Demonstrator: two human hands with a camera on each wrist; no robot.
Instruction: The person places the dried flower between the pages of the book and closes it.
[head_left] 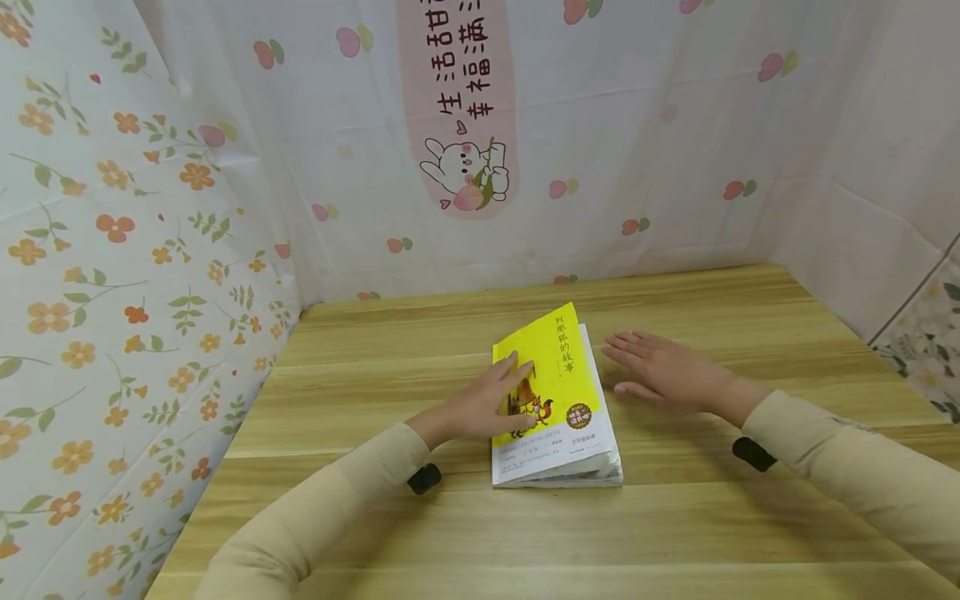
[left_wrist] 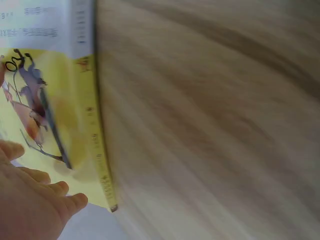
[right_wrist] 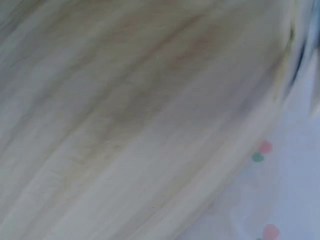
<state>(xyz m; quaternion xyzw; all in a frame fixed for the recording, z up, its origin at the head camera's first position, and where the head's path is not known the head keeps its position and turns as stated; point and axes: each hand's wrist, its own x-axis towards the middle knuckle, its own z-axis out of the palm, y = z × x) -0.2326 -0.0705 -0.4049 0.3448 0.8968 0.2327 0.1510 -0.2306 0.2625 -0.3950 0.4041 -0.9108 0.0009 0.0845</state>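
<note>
A paperback book (head_left: 551,392) with a yellow and white cover lies on the wooden table, its front cover sitting a little askew over the white pages. A fox drawing and Chinese lettering show on the cover. My left hand (head_left: 480,402) rests on the cover's left side with fingers spread; the left wrist view shows this hand (left_wrist: 37,200) by the yellow spine. To the right of the book, apart from it, is my right hand (head_left: 667,371), fingers extended toward the book and nothing held. The right wrist view does not plainly show that hand.
The wooden table (head_left: 360,400) ends at a white curtain (head_left: 615,150) with a rabbit print behind it. A flowered cloth (head_left: 112,292) hangs along the left. Both wrists carry a dark device under beige sleeves.
</note>
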